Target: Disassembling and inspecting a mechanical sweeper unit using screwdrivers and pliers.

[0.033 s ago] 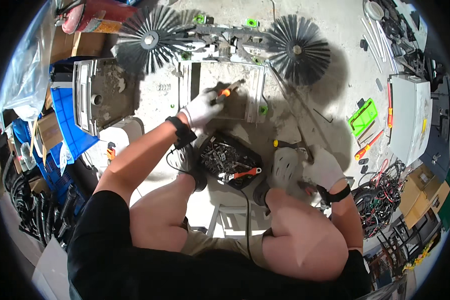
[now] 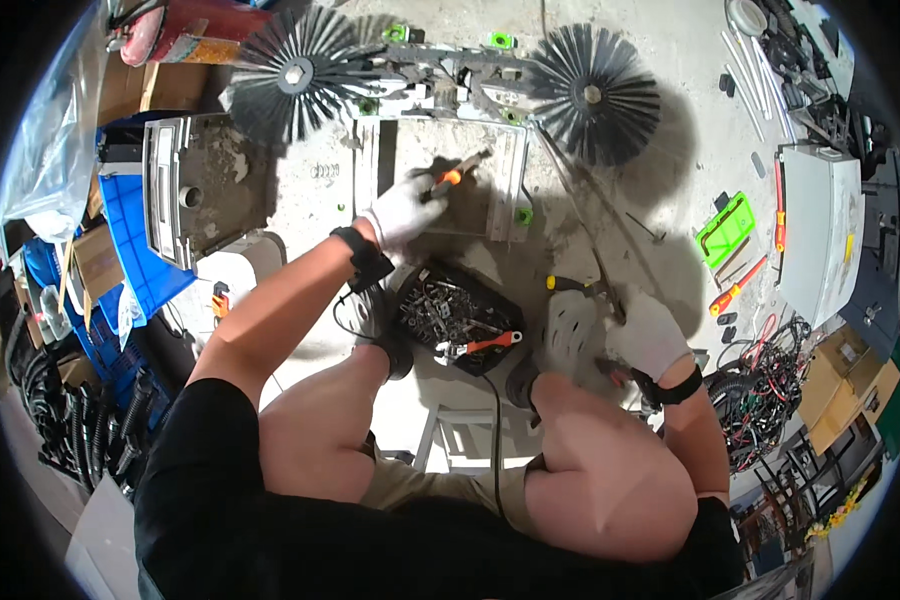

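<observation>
My left hand [image 2: 407, 212], in a pale work glove, is closed round a tool with an orange-and-black handle [image 2: 452, 178]. Its narrow dark end points up and right over a dusty metal frame [image 2: 511, 185]; its exact kind is unclear. Low on the right, my gloved right hand [image 2: 652, 335] grips the near end of a long thin metal bar [image 2: 595, 245], which slants up toward the right brush. A yellow-and-black screwdriver [image 2: 560, 284] lies just left of that hand. Between my feet stands a black tray of metal fasteners [image 2: 440, 310], with an orange-handled adjustable wrench [image 2: 490, 342] on top.
Two round black bristle brushes [image 2: 592, 95] flank the frame's far side. A dirty metal box [image 2: 220, 175] stands left, beside a blue crate [image 2: 135, 235]. To the right lie a green tool holder [image 2: 726, 232], a red-and-yellow screwdriver [image 2: 738, 288] and tangled wires [image 2: 760, 395].
</observation>
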Available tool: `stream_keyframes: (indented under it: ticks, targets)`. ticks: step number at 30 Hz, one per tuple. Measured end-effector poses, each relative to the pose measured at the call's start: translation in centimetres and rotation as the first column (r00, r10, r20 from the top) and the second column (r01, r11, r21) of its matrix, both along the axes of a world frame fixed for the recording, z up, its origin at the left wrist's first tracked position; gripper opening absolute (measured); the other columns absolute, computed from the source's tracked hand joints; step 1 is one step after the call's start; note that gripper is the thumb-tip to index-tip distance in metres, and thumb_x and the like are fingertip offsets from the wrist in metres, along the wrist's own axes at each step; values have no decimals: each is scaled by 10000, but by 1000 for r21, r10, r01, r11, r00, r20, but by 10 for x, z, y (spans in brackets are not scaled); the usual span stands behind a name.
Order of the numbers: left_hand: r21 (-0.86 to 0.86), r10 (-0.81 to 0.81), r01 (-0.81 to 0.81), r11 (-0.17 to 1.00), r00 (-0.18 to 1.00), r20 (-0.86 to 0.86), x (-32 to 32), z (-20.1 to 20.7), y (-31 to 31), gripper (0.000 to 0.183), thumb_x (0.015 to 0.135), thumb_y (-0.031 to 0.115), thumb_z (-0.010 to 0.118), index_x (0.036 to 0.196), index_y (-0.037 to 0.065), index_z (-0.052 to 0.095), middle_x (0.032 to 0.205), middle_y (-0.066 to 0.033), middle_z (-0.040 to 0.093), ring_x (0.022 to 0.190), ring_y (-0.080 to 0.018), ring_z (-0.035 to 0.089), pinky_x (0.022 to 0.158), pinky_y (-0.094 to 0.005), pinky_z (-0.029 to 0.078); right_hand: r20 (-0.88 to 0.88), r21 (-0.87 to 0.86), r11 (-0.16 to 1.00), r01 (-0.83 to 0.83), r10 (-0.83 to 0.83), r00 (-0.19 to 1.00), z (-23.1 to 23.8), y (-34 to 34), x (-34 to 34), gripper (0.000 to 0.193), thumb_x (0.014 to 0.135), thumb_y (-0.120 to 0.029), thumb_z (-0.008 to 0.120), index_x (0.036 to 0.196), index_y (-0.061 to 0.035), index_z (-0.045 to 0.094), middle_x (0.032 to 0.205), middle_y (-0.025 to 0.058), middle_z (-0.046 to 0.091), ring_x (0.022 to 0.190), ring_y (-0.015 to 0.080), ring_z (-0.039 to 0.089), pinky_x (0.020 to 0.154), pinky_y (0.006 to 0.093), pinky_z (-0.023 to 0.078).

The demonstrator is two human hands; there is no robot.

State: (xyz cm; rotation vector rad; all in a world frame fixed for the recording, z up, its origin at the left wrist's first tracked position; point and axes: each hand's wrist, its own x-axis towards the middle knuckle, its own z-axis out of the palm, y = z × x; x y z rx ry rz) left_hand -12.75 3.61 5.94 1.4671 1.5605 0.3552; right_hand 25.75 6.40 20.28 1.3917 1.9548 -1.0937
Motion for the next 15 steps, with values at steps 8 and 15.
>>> stream_keyframes:
  ticks: [8, 15]
  targets:
    - [-30, -40, 37, 999, 994, -99, 36, 34, 37, 357, 869, 312, 579, 1018, -13, 576, 946, -224, 596, 905, -379, 581, 780, -415, 460, -237, -225, 932, 283, -334, 912, 94, 53, -54, 420, 835, -150, 532, 1219, 20, 509, 860, 243, 646, 850, 374, 636, 758, 408, 478]
    - [61, -10, 21, 998, 984, -175, 48, 14, 40, 395, 872, 387, 551, 1055, 40, 598, 972, -210, 617, 917, -372, 590, 781, -424, 468, -545, 13, 964, 267, -217, 810, 41, 0, -65, 437, 852, -169, 524, 1224, 58, 487, 850, 195, 644, 756, 272, 635, 725, 351, 481]
